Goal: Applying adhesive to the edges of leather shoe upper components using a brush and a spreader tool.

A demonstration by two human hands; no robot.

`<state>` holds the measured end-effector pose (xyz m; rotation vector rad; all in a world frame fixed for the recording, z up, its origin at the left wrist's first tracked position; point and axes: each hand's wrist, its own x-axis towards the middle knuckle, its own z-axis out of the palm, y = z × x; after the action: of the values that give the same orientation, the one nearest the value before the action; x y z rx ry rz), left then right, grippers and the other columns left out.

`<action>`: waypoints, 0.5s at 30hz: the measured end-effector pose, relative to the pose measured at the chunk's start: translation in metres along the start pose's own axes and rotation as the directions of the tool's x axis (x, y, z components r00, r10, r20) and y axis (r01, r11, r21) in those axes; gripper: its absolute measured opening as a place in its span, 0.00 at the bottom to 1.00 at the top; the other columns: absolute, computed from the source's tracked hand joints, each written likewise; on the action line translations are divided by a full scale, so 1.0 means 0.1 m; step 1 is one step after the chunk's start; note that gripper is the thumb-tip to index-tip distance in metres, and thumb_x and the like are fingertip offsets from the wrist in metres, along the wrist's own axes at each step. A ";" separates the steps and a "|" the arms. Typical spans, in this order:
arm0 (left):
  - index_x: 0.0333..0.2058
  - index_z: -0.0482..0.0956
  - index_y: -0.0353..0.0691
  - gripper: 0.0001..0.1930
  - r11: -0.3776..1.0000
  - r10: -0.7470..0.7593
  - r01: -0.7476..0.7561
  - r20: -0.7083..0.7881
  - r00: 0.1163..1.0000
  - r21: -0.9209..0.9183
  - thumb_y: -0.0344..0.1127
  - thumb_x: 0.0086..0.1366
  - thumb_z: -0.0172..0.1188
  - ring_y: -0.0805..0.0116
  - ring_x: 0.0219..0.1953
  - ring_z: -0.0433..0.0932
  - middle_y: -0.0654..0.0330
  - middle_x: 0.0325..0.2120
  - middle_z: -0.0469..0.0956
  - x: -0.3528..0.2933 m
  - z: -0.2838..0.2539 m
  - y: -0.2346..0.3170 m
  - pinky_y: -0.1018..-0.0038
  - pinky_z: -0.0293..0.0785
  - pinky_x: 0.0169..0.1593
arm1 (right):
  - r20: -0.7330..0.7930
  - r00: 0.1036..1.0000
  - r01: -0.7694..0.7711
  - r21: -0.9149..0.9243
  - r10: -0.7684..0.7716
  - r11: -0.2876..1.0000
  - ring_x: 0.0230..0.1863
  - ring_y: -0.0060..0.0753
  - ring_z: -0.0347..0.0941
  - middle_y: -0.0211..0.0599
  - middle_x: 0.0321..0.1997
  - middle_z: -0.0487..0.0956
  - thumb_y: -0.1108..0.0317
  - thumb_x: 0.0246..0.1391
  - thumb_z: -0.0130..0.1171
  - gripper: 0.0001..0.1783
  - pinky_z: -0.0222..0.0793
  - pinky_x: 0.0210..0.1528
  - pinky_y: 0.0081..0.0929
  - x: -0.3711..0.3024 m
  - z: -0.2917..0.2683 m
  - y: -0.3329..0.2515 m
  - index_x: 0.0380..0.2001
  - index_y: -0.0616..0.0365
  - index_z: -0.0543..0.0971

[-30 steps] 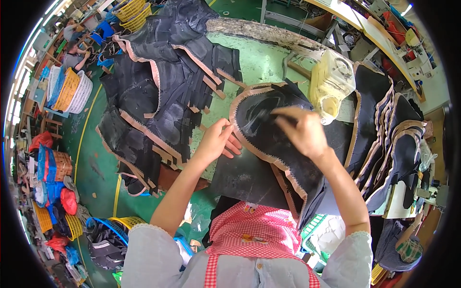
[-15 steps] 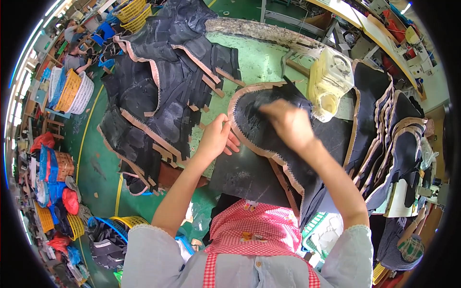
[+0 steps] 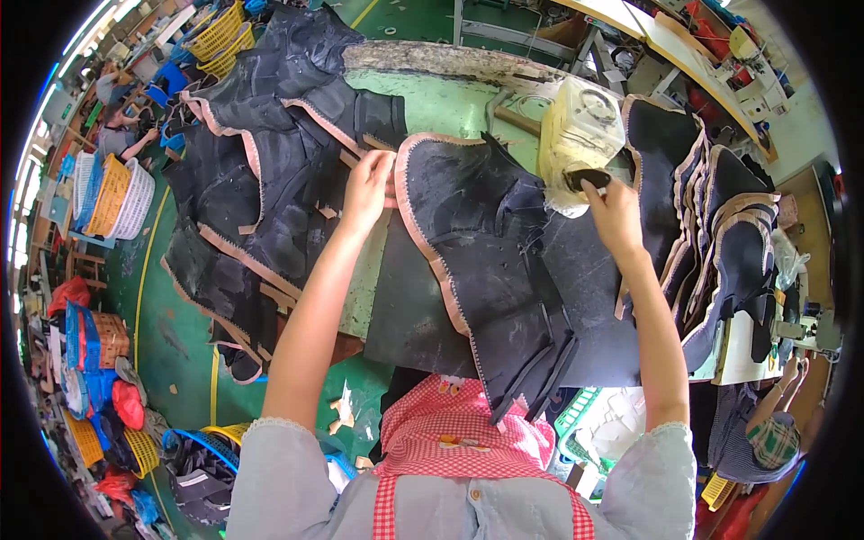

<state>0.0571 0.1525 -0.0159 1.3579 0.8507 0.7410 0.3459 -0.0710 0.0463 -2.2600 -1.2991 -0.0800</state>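
A black fabric piece (image 3: 477, 261) with a tan, zigzag-edged border lies in front of me on a dark board (image 3: 409, 310). At its upper left edge my left hand (image 3: 367, 191) pinches the border between thumb and fingers. My right hand (image 3: 616, 214) grips a small, flat black piece (image 3: 590, 178) at the mouth of a yellowed plastic jug (image 3: 585, 126). The jug lies tipped, with pale residue around its opening. Whether the black piece reaches inside the opening is hard to tell.
Several similar black pieces lie in a loose heap (image 3: 297, 135) on the left. Another overlapping stack (image 3: 711, 234) is on the right. A hammer-like tool (image 3: 515, 119) lies beyond the work. Baskets (image 3: 121, 193) stand at far left; a person (image 3: 765, 432) is at lower right.
My right hand has left the black fabric and moved right to the jug's mouth. The fabric piece now lies turned more toward me. My left hand stays at its border.
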 end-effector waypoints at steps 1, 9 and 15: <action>0.48 0.73 0.38 0.13 0.990 -0.072 0.075 0.025 0.997 -0.118 0.39 0.71 0.49 0.73 0.31 0.81 0.61 0.35 0.79 -0.06 0.08 0.07 0.76 0.80 0.32 | -0.115 0.991 -0.089 -0.148 0.073 0.985 0.22 0.50 0.74 0.52 0.21 0.77 0.59 0.52 0.64 0.19 0.67 0.29 0.39 0.01 0.01 0.22 0.24 0.69 0.77; 0.56 0.70 0.43 0.18 0.998 -0.027 0.028 0.022 0.999 -0.055 0.27 0.67 0.52 0.75 0.36 0.81 0.59 0.39 0.80 -0.14 -0.01 -0.13 0.77 0.79 0.38 | 0.611 0.777 -0.312 0.582 -0.151 0.751 0.13 0.19 0.68 0.26 0.13 0.72 0.65 0.55 0.61 0.09 0.61 0.15 0.20 -0.06 -0.07 -0.87 0.33 0.61 0.80; 0.53 0.73 0.40 0.21 0.949 0.223 -0.189 -0.115 0.968 0.250 0.18 0.62 0.54 0.81 0.33 0.78 0.63 0.45 0.79 0.11 0.26 -0.14 0.84 0.71 0.37 | 0.354 0.799 0.263 0.521 -0.486 0.812 0.33 0.49 0.79 0.50 0.29 0.79 0.69 0.55 0.58 0.10 0.73 0.39 0.36 0.08 0.26 -1.04 0.38 0.61 0.79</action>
<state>0.0849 0.1476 -0.0307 1.6417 0.9413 0.9297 0.2594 -0.0113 0.0692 -1.6313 -1.8036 0.6139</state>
